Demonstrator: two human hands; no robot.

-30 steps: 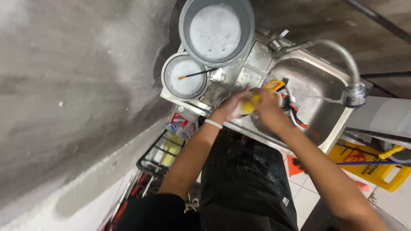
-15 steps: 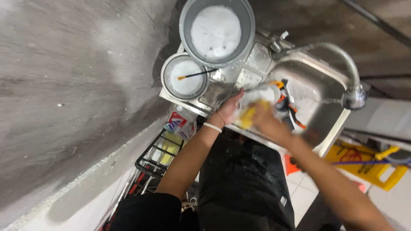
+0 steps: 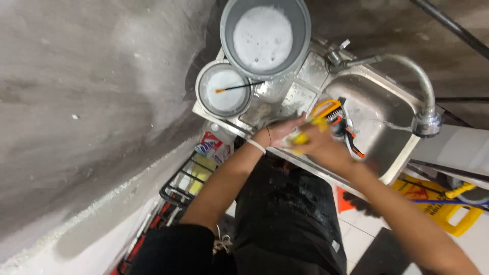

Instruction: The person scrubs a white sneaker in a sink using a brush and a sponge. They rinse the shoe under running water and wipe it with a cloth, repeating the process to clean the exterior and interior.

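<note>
Both hands meet over the front edge of the steel sink (image 3: 379,109). The right hand (image 3: 323,147) is curled around something yellow, a sponge (image 3: 301,138) by the look of it, though motion blur hides its shape. The left hand (image 3: 282,130), a pale band on its wrist, is pressed in against the same yellow thing from the other side; whether its fingers are closed on it I cannot tell through the blur.

Just beyond the knuckles, a brush (image 3: 333,113) with an orange handle and dark bristles lies on the sink's rim, beside black and orange tools that hang into the basin. A curved metal tap (image 3: 417,84) arches over the basin from the back corner.

On the wet worktop (image 3: 285,97) next to the sink stands a small round pot (image 3: 224,90) of white liquid with a thin stick lying across it. Behind it, touching, is a big grey bucket (image 3: 265,35) full of white foam.

Below the worktop, near the left elbow, a black wire rack (image 3: 186,181) holds packages: one red, white and blue at the top, flat yellow ones under it. On the tiled floor to the right sits a yellow folding sign (image 3: 438,203) with a red pictogram, a blue pole across it, and an orange triangle (image 3: 345,201) closer to the person's dark apron (image 3: 285,214).
</note>
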